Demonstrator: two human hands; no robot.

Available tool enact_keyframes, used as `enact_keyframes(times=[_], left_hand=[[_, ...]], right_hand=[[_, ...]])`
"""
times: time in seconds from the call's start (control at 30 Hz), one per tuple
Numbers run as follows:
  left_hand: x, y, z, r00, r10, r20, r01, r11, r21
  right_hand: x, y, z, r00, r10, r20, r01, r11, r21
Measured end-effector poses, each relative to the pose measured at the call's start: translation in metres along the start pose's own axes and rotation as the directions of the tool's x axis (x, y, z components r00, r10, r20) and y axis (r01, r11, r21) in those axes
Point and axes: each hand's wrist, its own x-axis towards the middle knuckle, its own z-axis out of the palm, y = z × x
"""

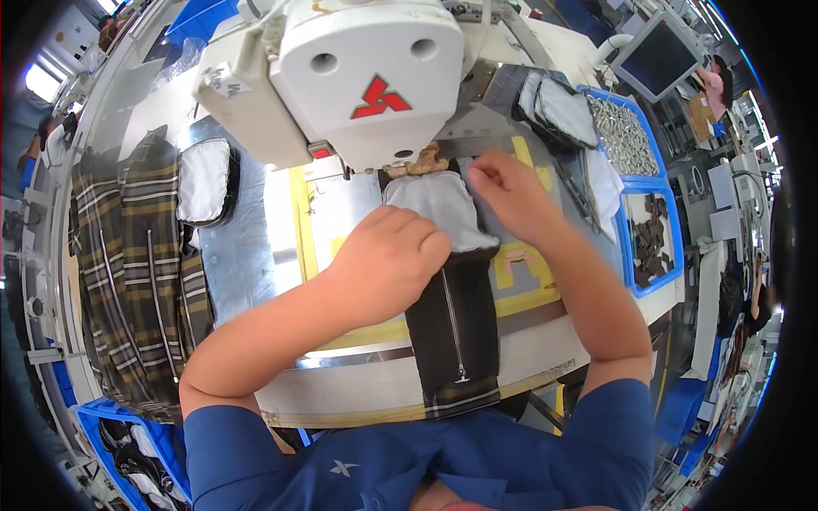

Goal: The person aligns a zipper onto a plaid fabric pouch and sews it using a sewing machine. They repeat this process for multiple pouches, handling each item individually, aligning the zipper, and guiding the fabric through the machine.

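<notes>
A piece with a pale grey lining and dark edges (426,198) lies under the head of a white industrial sewing machine (366,85). Below it a black fabric panel with a metal zipper (449,341) hangs over the table's front edge, plaid showing at its bottom. My left hand (390,260) is closed at the piece's lower left, its fingertips curled under on the fabric. My right hand (514,192) is closed in a pinch beside the upper right corner; what its fingertips hold is hidden.
Plaid panels with zippers (128,281) are piled at left, a white-lined piece (204,180) beside them. Blue bins at right hold metal zipper parts (626,136) and dark small pieces (652,238). White-lined pieces (558,109) lie behind. A screen (658,58) stands far right.
</notes>
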Motion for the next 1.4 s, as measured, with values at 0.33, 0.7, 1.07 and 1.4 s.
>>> enact_keyframes(times=[0.33, 0.7, 1.07, 1.4], left_hand=[[-0.094, 0.002, -0.126, 0.038, -0.766, -0.642, 0.009, 0.643, -0.766], [-0.066, 0.043, -0.109, 0.97, -0.227, 0.083, 0.241, 0.87, -0.431], [0.02, 0.085, -0.134, 0.996, -0.01, 0.089, 0.075, 0.626, -0.776], [0.033, 0.073, -0.156, 0.865, -0.409, -0.292, -0.168, 0.313, -0.935]], right_hand=[[-0.135, -0.057, 0.003, 0.689, 0.008, 0.725, 0.138, 0.98, -0.142], [-0.141, -0.122, -0.003, 0.582, -0.247, 0.775, 0.122, 0.969, 0.217], [-0.162, -0.035, 0.009, 0.909, -0.199, 0.367, -0.167, 0.633, 0.756], [-0.142, -0.102, 0.023, 0.831, -0.458, 0.317, 0.242, 0.81, 0.535]])
